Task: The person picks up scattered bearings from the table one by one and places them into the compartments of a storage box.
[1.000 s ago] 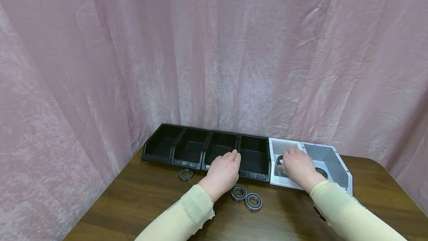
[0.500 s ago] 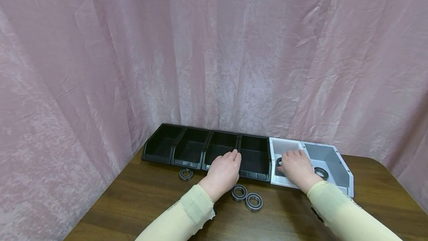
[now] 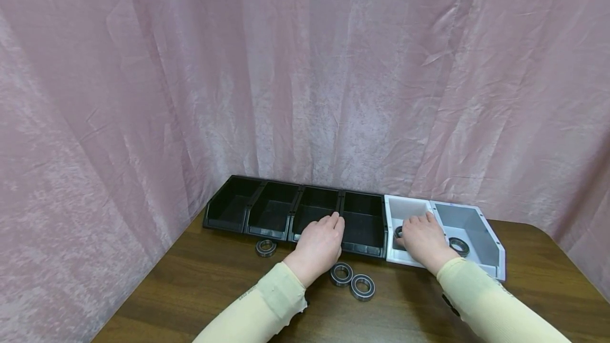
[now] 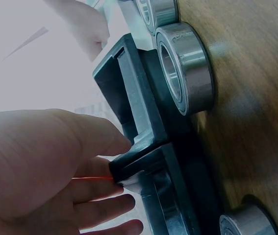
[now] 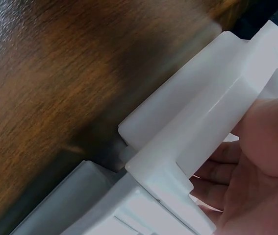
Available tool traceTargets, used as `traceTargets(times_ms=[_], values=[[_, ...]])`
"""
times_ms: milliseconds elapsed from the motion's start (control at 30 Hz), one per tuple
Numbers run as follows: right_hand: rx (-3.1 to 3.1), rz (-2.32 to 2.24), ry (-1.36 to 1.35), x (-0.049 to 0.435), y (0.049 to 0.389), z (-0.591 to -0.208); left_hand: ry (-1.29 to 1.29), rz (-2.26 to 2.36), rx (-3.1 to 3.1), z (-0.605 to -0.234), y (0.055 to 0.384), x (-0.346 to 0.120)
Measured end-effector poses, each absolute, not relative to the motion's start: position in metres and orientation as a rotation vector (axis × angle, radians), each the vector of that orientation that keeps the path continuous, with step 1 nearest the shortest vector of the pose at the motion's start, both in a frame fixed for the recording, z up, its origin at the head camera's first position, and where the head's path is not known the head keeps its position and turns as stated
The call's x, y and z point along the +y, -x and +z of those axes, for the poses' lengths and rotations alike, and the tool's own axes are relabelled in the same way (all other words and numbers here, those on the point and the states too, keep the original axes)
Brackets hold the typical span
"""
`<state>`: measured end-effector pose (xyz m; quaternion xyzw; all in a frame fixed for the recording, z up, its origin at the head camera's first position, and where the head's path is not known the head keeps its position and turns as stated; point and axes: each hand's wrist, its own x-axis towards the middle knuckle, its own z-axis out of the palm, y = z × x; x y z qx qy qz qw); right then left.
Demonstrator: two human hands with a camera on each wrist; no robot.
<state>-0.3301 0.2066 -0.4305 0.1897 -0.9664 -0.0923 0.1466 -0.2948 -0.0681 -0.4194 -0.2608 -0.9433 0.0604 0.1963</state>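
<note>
My left hand [image 3: 318, 242] rests at the divider between two black bins [image 3: 364, 224]. In the left wrist view its thumb [image 4: 104, 137] touches the bin corner, with the other fingers fairly straight. My right hand [image 3: 423, 238] reaches into the white bin [image 3: 409, 206]. Its thumb and fingers lie about a ball bearing [image 3: 397, 231] and appear to grip it; my hand covers most of that bearing. The right wrist view shows the fingers [image 5: 214, 174] behind the white front wall, with the bearing hidden. Another bearing [image 3: 465, 251] lies in the light grey bin [image 3: 491, 247].
Two bearings lie side by side on the wooden table [image 3: 162, 300], one [image 3: 333, 278] next to another [image 3: 355, 294]. A third bearing [image 3: 260, 254] sits before the black bins on the left. Behind the row of bins hangs a pink curtain [image 3: 305, 78].
The right hand has shifted slightly left within the white bin, uncovering more of the bearing in the light grey bin. The left hand stays in place.
</note>
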Motion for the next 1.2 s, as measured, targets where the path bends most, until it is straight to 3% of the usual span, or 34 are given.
traceTargets(times_ms=[1200], values=[[-2.829,-0.210,-0.541,0.2070,0.3300,-0.4276,0.738,0.130,-2.609,-0.4196,0.2933,-0.0695]])
